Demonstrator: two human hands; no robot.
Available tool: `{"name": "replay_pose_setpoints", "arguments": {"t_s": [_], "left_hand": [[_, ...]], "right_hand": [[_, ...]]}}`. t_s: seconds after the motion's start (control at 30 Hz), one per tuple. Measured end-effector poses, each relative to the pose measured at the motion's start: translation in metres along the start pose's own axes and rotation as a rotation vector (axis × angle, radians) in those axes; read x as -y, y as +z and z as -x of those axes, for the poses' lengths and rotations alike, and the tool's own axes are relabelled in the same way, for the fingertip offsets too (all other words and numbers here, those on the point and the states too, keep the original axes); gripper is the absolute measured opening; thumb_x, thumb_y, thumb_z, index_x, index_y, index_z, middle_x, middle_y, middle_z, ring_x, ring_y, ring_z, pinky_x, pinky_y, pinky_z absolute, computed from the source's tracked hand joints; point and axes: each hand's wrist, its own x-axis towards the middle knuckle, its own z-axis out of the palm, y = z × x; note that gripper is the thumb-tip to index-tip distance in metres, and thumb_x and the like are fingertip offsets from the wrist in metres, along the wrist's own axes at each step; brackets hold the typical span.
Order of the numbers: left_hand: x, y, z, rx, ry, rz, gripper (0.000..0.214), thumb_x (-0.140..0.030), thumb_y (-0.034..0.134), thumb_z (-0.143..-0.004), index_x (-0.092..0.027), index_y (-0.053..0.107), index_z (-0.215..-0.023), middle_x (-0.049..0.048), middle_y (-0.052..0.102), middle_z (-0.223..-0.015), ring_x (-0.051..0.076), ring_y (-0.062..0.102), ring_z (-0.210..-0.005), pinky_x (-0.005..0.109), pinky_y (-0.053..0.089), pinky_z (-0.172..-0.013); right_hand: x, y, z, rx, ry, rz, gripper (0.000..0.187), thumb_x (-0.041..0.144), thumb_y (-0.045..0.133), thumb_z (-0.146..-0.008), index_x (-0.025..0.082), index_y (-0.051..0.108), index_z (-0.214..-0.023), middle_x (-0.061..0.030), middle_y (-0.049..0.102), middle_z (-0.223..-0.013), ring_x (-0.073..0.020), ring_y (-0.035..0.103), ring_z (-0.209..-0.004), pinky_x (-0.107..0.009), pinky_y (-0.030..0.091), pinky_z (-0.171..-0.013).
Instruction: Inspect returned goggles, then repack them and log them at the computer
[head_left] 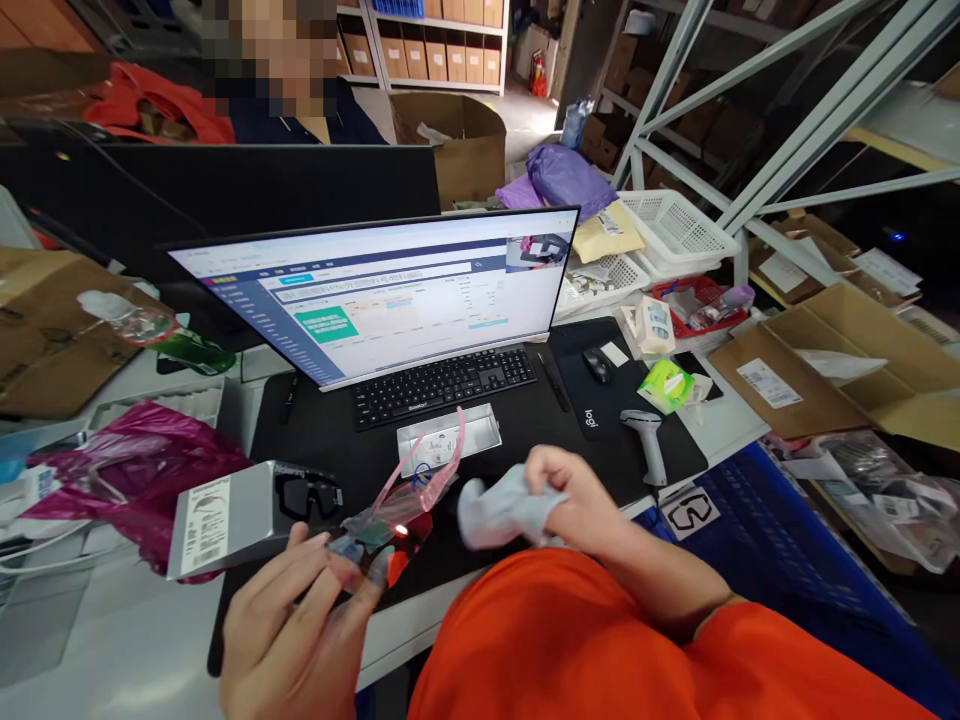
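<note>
My left hand (296, 625) holds a pair of pink-framed sunglasses (397, 505) by the lens end, low at the desk's front edge; the pink arms point up toward the keyboard. My right hand (574, 495) is closed on a pale grey cloth pouch (495, 510) just right of the glasses. A grey glasses box (240, 515) with a label lies left of the glasses, touching my left fingers. A small silver tray (450, 432) sits behind them on the black desk mat (525, 405).
A monitor (390, 290) and black keyboard (442, 383) stand ahead. A mouse (597, 364), barcode scanner (646, 440) and small boxes lie right. Pink bags (127, 470) lie left, open cartons (847, 370) right. Another person sits behind the monitors.
</note>
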Motion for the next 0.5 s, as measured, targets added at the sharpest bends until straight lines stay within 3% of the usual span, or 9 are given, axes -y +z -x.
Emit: {"name": "replay_pose_setpoints", "arguments": {"t_s": [0.1,0.23,0.5], "left_hand": [[-0.01,0.009,0.002,-0.014,-0.003,-0.099,0.034,-0.008,0.091,-0.057,-0.017,0.067,-0.08,0.0033,0.065,-0.079,0.022,0.067,-0.08,0.05,0.063,-0.084],[-0.017,0.009,0.01,-0.013,0.034,-0.158,0.037,-0.007,0.092,-0.055,-0.014,0.068,-0.081,0.0054,0.065,-0.078,0.022,0.067,-0.078,0.051,0.062,-0.086],[-0.015,0.0,0.026,-0.034,0.036,-0.161,0.039,-0.001,0.089,-0.054,-0.016,0.069,-0.083,0.0062,0.066,-0.087,0.024,0.069,-0.086,0.056,0.061,-0.089]], "right_hand": [[-0.012,0.039,-0.012,0.08,-0.026,-0.129,0.046,0.031,0.089,-0.061,0.021,0.046,-0.069,0.0052,0.054,-0.068,-0.0077,0.047,-0.057,-0.021,0.038,-0.055],[-0.007,0.072,-0.02,0.064,-0.025,-0.222,0.056,0.04,0.094,-0.055,0.022,0.044,-0.07,0.0066,0.051,-0.064,-0.0078,0.044,-0.054,-0.021,0.036,-0.052],[-0.001,0.086,-0.019,-0.03,-0.051,-0.175,0.058,0.041,0.098,-0.045,0.02,0.046,-0.061,0.0049,0.052,-0.067,-0.008,0.042,-0.059,-0.022,0.035,-0.054]]}}
